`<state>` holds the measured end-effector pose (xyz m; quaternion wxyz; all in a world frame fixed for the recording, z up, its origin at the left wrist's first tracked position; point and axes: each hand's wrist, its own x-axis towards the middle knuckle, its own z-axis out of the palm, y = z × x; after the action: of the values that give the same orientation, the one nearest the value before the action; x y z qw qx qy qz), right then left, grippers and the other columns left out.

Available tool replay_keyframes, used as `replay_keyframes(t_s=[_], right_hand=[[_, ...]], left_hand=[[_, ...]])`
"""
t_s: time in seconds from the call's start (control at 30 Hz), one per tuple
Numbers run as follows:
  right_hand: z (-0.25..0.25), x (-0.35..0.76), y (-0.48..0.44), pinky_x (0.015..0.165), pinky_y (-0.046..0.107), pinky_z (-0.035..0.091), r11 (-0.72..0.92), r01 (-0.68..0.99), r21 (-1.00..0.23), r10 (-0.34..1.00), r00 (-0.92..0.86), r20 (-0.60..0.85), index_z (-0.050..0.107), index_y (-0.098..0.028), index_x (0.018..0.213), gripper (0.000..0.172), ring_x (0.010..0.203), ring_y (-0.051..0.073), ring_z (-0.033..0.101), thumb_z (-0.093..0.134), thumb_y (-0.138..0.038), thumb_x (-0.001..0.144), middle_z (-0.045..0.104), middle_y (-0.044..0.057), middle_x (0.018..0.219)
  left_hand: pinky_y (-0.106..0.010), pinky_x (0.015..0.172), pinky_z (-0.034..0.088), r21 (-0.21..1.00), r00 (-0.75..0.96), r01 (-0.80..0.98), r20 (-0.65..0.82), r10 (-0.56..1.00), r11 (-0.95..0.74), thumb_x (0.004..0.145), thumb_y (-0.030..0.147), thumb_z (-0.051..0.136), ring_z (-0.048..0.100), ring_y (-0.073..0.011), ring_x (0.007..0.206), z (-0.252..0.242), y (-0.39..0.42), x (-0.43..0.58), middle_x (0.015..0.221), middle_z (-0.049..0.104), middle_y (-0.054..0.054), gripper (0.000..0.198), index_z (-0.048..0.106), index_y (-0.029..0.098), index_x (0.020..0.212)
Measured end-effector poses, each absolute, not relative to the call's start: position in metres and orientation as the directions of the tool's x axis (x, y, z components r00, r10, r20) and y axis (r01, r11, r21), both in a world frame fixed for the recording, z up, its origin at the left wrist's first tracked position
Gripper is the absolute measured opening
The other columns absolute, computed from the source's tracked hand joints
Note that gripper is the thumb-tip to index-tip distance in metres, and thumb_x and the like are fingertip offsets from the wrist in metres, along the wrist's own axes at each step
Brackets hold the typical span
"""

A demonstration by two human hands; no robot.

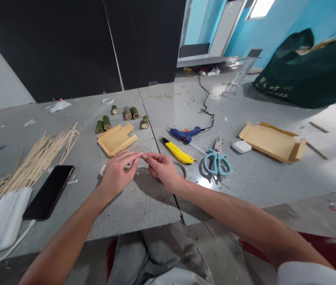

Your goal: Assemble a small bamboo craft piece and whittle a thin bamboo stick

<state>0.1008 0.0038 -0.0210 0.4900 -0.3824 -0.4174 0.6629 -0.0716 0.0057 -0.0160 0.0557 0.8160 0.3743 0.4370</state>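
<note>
Above the near part of the table, my left hand (pixel 120 169) and my right hand (pixel 164 169) meet at the fingertips, both closed in a pinch. Something small and pale may be between them, but it is too small to make out. Partly covered by my left hand lies a white ring (pixel 103 170); a brownish roll of tape (pixel 182 168) sticks out behind my right hand. Just beyond the fingers is a folded cardboard tray (pixel 116 139). A yellow utility knife (pixel 178 151) rests to the right of it.
Short green bamboo pieces (pixel 131 113) stand farther back. On the right are a blue glue gun (pixel 185 133), light-blue scissors (pixel 217 162), a white case (pixel 241 147) and another cardboard tray (pixel 271 140). Thin sticks (pixel 41 158), a phone (pixel 50 192) and a power bank (pixel 5 221) lie left.
</note>
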Motion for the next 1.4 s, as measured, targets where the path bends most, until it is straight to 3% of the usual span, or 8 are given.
replay_keyframes(t_s=[0.4,0.67,0.77,0.9,0.97,1.2,1.4], right_hand=[[-0.023,0.101,0.003,0.041,0.024,0.016,-0.118,-0.224,-0.967,0.974,-0.217,-0.068,0.074,-0.017,0.09,0.04,0.042,0.005,0.027,0.076,-0.056,0.08,0.035,-0.01,0.049],[-0.028,0.1,0.002,0.041,0.023,0.018,-0.051,-0.198,-0.979,0.979,-0.202,-0.01,0.075,-0.017,0.093,0.04,0.045,0.005,0.026,0.075,-0.056,0.082,0.035,-0.009,0.053],[-0.028,0.1,0.001,0.042,0.023,0.019,-0.029,-0.178,-0.984,0.979,-0.203,0.008,0.075,-0.017,0.094,0.041,0.046,0.006,0.027,0.073,-0.056,0.084,0.036,-0.009,0.054],[-0.025,0.102,-0.002,0.043,0.024,0.021,0.012,-0.113,-0.994,0.975,-0.219,0.036,0.076,-0.017,0.098,0.041,0.047,0.007,0.03,0.069,-0.055,0.087,0.039,-0.008,0.053],[-0.024,0.102,-0.002,0.044,0.024,0.022,0.031,-0.085,-0.996,0.973,-0.225,0.049,0.076,-0.017,0.098,0.041,0.047,0.008,0.03,0.068,-0.056,0.087,0.04,-0.008,0.052],[-0.025,0.102,-0.001,0.044,0.024,0.02,0.031,-0.094,-0.995,0.972,-0.23,0.052,0.075,-0.018,0.097,0.04,0.048,0.008,0.028,0.068,-0.055,0.087,0.038,-0.008,0.052],[-0.026,0.102,0.0,0.044,0.024,0.021,0.02,-0.097,-0.995,0.971,-0.236,0.042,0.075,-0.017,0.096,0.039,0.048,0.007,0.027,0.068,-0.055,0.087,0.037,-0.008,0.053]], left_hand=[[-0.038,0.086,0.061,0.468,0.291,0.577,0.649,0.703,-0.67,0.098,0.026,0.061,0.076,-0.0208,0.092,-0.013,0.006,-0.072,0.1,0.082,-0.007,0.019,0.079,0.022,0.102],[-0.038,0.087,0.062,0.366,0.314,0.603,0.708,0.633,-0.708,0.096,0.023,0.062,0.077,-0.0214,0.091,-0.016,0.005,-0.074,0.099,0.083,-0.006,0.019,0.08,0.023,0.102],[-0.037,0.083,0.062,0.45,0.269,0.597,0.667,0.695,-0.664,0.095,0.025,0.064,0.077,-0.0209,0.087,-0.011,0.004,-0.073,0.097,0.083,-0.006,0.018,0.081,0.023,0.098],[-0.032,0.073,0.061,0.663,0.172,0.574,0.476,0.862,-0.481,0.091,0.035,0.07,0.075,-0.02,0.078,-0.003,0.003,-0.074,0.097,0.083,-0.005,0.016,0.082,0.025,0.095],[-0.032,0.072,0.06,0.707,0.169,0.56,0.415,0.894,-0.433,0.089,0.038,0.072,0.075,-0.0206,0.079,-0.001,0.004,-0.077,0.097,0.083,-0.005,0.017,0.083,0.025,0.094],[-0.036,0.082,0.059,0.52,0.27,0.588,0.596,0.756,-0.619,0.095,0.034,0.066,0.075,-0.021,0.084,-0.006,0.004,-0.079,0.095,0.082,-0.005,0.017,0.081,0.026,0.095],[-0.036,0.087,0.058,0.401,0.341,0.63,0.626,0.701,-0.665,0.098,0.028,0.061,0.075,-0.0215,0.093,-0.009,0.003,-0.078,0.1,0.082,-0.007,0.019,0.078,0.022,0.1]])
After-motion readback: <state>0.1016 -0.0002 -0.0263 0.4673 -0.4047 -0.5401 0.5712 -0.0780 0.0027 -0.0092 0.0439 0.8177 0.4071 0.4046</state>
